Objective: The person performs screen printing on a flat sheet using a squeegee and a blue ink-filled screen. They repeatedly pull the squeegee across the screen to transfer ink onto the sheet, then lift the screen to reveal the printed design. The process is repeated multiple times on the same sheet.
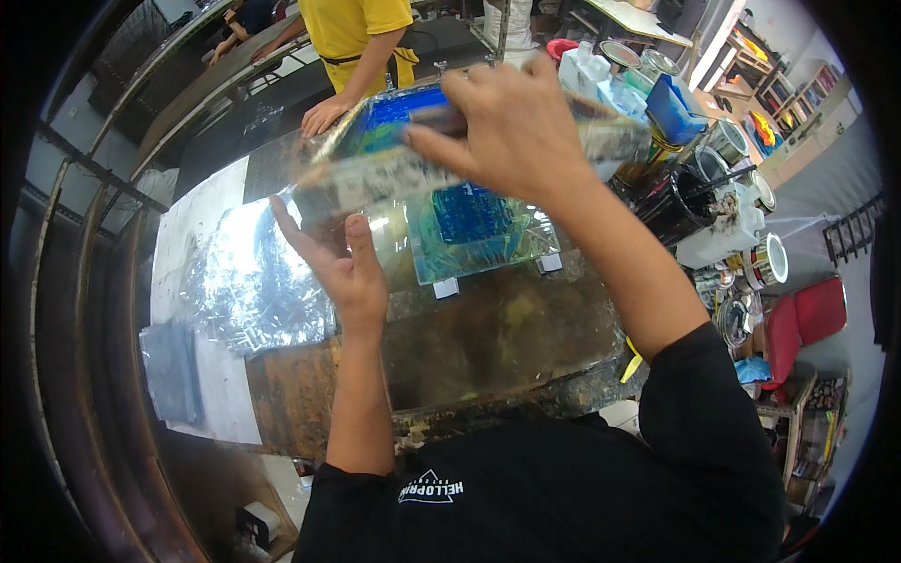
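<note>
A screen-printing frame [385,178] with pale, stained edges is tilted up over the table, blurred by motion. Blue and green ink [404,108] lies on its mesh. Over the frame, my right hand [516,127] is closed on what looks like the dark wooden handle of a squeegee [439,122]; its blade is hidden. My left hand [343,272] is open, with fingers and thumb apart, just below the frame's near left corner. Whether it touches the frame I cannot tell. Below the frame lies a clear plate [436,258] with a blue-green patch and white tabs at its near edge.
Shiny clear plastic sheeting [258,277] covers the table's left part. At the right crowd ink cans [770,261], jugs and a black bucket [671,211]. Across the table, a person in a yellow shirt [352,38] rests a hand on it. A red chair [807,319] stands right.
</note>
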Demonstrator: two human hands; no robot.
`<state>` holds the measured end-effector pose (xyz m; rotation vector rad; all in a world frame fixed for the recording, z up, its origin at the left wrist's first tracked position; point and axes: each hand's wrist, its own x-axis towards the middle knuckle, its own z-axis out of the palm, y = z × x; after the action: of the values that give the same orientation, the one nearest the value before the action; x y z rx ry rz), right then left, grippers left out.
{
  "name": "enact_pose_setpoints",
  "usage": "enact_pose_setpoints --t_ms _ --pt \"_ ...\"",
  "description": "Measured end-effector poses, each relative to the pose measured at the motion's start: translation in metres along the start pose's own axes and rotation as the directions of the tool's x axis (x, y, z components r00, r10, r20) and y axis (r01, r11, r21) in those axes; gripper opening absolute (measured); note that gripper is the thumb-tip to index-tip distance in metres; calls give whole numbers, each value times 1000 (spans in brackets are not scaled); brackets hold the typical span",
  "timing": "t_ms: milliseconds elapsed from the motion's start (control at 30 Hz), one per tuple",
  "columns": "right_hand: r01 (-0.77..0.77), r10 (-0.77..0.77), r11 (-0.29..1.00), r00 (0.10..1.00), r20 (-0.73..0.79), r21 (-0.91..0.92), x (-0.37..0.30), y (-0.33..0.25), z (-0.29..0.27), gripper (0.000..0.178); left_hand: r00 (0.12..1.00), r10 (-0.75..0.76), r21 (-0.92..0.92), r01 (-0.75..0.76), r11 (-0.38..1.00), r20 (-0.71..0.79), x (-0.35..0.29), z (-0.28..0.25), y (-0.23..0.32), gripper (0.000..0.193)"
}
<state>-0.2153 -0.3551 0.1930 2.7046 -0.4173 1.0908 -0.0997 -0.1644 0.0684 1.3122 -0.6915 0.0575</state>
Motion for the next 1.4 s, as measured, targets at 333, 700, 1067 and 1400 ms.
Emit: enact_pose_setpoints --t_ms 333,700,1067,1400 --pt "-46 34 996 988 150 83 80 20 -31 72 946 -204 804 -87 588 251 -89 19 -77 33" --pt "-95 78 993 972 221 68 89 23 -29 75 953 -300 286 278 917 35 35 -52 -38 20" --pt "-1 -1 999 1000 26 46 68 25 -8 64 965 140 920 159 357 -221 133 -232 -81 41" --pt "-16 12 994 999 33 112 71 23 -13 60 955 -131 956 -242 167 265 -16 -128 -87 62"
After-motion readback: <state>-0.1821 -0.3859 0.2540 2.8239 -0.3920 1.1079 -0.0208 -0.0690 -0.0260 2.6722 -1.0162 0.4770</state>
